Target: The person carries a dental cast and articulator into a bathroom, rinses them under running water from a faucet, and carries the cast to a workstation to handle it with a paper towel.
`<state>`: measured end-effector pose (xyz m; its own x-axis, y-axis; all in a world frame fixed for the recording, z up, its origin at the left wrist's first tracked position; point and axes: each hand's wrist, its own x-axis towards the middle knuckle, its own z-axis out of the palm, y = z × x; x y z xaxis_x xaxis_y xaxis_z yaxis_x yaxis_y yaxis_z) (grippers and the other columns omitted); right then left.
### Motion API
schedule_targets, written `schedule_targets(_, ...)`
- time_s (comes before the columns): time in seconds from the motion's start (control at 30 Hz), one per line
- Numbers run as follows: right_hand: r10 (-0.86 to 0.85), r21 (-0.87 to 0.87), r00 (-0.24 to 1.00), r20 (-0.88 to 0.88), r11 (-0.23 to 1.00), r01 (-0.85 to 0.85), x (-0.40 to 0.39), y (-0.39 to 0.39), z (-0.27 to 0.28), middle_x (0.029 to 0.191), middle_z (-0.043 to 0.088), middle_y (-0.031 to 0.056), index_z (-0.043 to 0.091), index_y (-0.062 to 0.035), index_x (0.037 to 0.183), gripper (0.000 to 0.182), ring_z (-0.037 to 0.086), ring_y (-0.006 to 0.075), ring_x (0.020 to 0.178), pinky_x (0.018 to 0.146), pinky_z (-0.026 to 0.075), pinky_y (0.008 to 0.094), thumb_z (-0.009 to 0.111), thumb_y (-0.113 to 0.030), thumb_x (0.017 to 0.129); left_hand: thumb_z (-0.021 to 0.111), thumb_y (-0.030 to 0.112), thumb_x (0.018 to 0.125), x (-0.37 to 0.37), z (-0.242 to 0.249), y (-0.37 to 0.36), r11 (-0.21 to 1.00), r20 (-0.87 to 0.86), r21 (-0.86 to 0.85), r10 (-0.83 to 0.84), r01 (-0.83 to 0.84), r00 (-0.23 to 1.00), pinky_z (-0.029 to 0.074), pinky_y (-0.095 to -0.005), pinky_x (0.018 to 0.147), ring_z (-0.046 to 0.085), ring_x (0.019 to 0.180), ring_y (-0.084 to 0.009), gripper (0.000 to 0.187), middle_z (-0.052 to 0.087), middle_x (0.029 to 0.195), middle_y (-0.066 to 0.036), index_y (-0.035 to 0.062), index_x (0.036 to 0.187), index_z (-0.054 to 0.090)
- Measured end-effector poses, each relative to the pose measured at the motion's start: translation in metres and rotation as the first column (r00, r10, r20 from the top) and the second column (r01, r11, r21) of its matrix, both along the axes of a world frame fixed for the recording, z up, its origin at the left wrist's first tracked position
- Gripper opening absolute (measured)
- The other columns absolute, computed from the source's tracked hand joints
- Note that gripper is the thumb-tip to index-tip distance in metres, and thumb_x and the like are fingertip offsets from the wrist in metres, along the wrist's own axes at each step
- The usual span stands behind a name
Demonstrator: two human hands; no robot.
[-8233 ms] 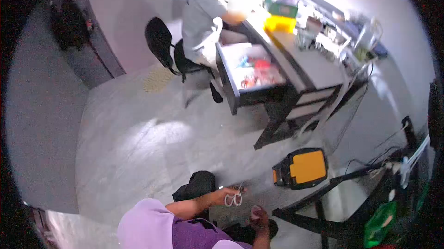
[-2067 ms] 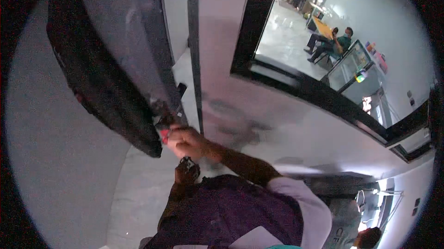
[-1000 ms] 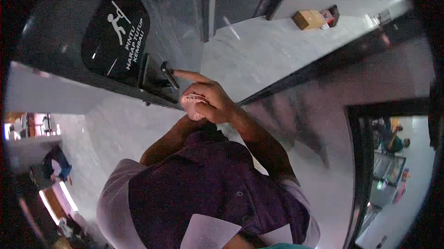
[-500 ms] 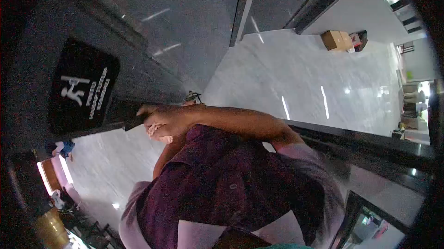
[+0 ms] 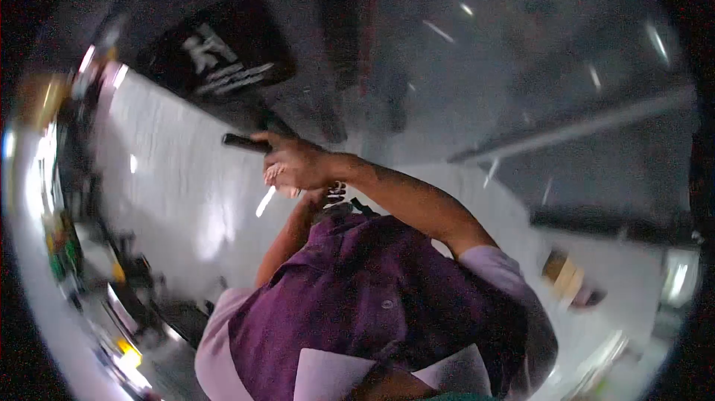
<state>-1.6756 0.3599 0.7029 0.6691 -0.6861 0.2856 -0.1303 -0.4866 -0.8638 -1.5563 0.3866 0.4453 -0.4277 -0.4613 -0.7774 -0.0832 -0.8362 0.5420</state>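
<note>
My right arm reaches across my body, and my right hand (image 5: 294, 165) is closed around a dark door handle (image 5: 246, 142), whose end sticks out beyond the thumb. A black sign (image 5: 216, 47) with a white figure and lettering is on the dark door above it. Below and behind the right wrist is my left hand (image 5: 319, 196), mostly covered, its fingers not readable. Beside it shows a pale coiled item (image 5: 337, 192), too blurred to identify.
Pale shiny floor (image 5: 171, 177) lies beyond the door's edge at left. A blurred brown box (image 5: 564, 276) stands on the floor at right. Dark panels (image 5: 521, 51) fill the top right. Blurred objects line the far left.
The view has swung round: the sign now appears higher and tilted, the box lower right. More of the handle and of the floor at left shows. The coiled item has come into view.
</note>
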Motion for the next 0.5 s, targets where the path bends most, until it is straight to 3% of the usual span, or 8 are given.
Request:
schedule_targets(0.03, 0.012, -0.220, 0.999, -0.046, 0.975, -0.022, -0.004, -0.010, -0.007, 0.096, 0.064, 0.0120, 0.067, -0.0029, 0.090, 0.015, 0.042, 0.0320, 0.129, 0.102, 0.041, 0.0368, 0.057, -0.013, 0.087, 0.061, 0.040, 0.087, -0.005, -0.008, 0.003, 0.999, 0.037, -0.019, 0.044, -0.043, 0.998, 0.056, -0.0429, 0.068, 0.064, 0.079, -0.0273, 0.037, 0.061, 0.088, -0.011, 0.0060, 0.103, 0.057)
schedule_targets(0.1, 0.111, -0.365, 0.987, -0.119, 0.919, -0.148, -0.009, -0.019, -0.004, 0.092, 0.065, 0.0106, 0.067, -0.0033, 0.087, 0.015, 0.045, 0.0310, 0.127, 0.102, 0.043, 0.0355, 0.057, -0.014, 0.088, 0.061, 0.040, 0.087, -0.010, -0.027, 0.012, 0.977, 0.075, -0.034, 0.214, -0.212, 0.974, 0.056, -0.0432, 0.067, 0.064, 0.078, -0.0274, 0.037, 0.061, 0.087, -0.012, 0.0058, 0.102, 0.057)
schedule_targets(0.2, 0.338, -0.175, 0.913, -0.229, 0.908, -0.381, -0.014, -0.031, 0.007, 0.094, 0.066, 0.0109, 0.069, -0.0048, 0.088, 0.019, 0.045, 0.0323, 0.127, 0.105, 0.039, 0.0406, 0.057, -0.020, 0.090, 0.062, 0.043, 0.081, -0.016, -0.089, 0.044, 0.814, 0.101, -0.025, 0.579, -0.580, 0.809, 0.054, -0.0441, 0.058, 0.062, 0.070, -0.0279, 0.041, 0.058, 0.080, -0.013, 0.0033, 0.090, 0.057)
schedule_targets(0.27, 0.444, -0.175, 0.865, -0.234, 0.856, -0.487, -0.008, -0.041, 0.003, 0.100, 0.067, 0.0116, 0.070, -0.0070, 0.092, 0.022, 0.046, 0.0353, 0.127, 0.112, 0.030, 0.0476, 0.058, -0.025, 0.092, 0.060, 0.043, 0.083, -0.038, -0.117, 0.075, 0.657, 0.168, -0.105, 0.751, -0.746, 0.638, 0.051, -0.0418, 0.053, 0.059, 0.066, -0.0257, 0.040, 0.055, 0.079, -0.012, 0.0043, 0.088, 0.056)
schedule_targets(0.3, 0.495, -0.193, 0.839, -0.225, 0.821, -0.537, -0.002, -0.043, 0.001, 0.102, 0.067, 0.0119, 0.071, -0.0076, 0.095, 0.024, 0.049, 0.0360, 0.124, 0.115, 0.027, 0.0499, 0.058, -0.027, 0.092, 0.060, 0.040, 0.084, -0.049, -0.119, 0.095, 0.609, 0.204, -0.162, 0.790, -0.776, 0.578, 0.050, -0.0399, 0.050, 0.058, 0.062, -0.0249, 0.035, 0.055, 0.076, -0.012, 0.0048, 0.087, 0.056)
schedule_targets(0.4, 0.568, -0.224, 0.791, -0.226, 0.760, -0.610, 0.010, -0.042, -0.001, 0.098, 0.067, 0.0123, 0.070, -0.0058, 0.101, 0.025, 0.060, 0.0318, 0.108, 0.113, 0.031, 0.0465, 0.060, -0.026, 0.090, 0.059, 0.035, 0.084, -0.096, -0.124, 0.149, 0.464, 0.242, -0.099, 0.869, -0.880, 0.431, 0.050, -0.0398, 0.049, 0.057, 0.059, -0.0231, 0.030, 0.056, 0.072, -0.010, 0.0049, 0.087, 0.059)
schedule_targets(0.47, 0.622, 0.085, 0.762, -0.179, 0.782, -0.618, 0.017, -0.029, 0.002, 0.098, 0.067, 0.0117, 0.068, -0.0042, 0.104, 0.026, 0.062, 0.0283, 0.104, 0.110, 0.035, 0.0434, 0.062, -0.023, 0.087, 0.058, 0.031, 0.086, -0.123, -0.080, 0.181, 0.465, 0.207, -0.081, 0.873, -0.881, 0.442, 0.050, -0.0396, 0.049, 0.059, 0.059, -0.0231, 0.028, 0.057, 0.072, -0.010, 0.0041, 0.093, 0.060)
schedule_targets(0.5, 0.658, 0.377, 0.743, -0.121, 0.723, -0.579, 0.021, -0.023, 0.007, 0.098, 0.067, 0.0108, 0.068, -0.0032, 0.106, 0.028, 0.062, 0.0264, 0.105, 0.108, 0.036, 0.0420, 0.062, -0.020, 0.085, 0.057, 0.030, 0.086, -0.129, -0.080, 0.194, 0.507, 0.249, -0.094, 0.845, -0.857, 0.473, 0.050, -0.0393, 0.049, 0.059, 0.059, -0.0229, 0.027, 0.057, 0.073, -0.010, 0.0048, 0.096, 0.060)
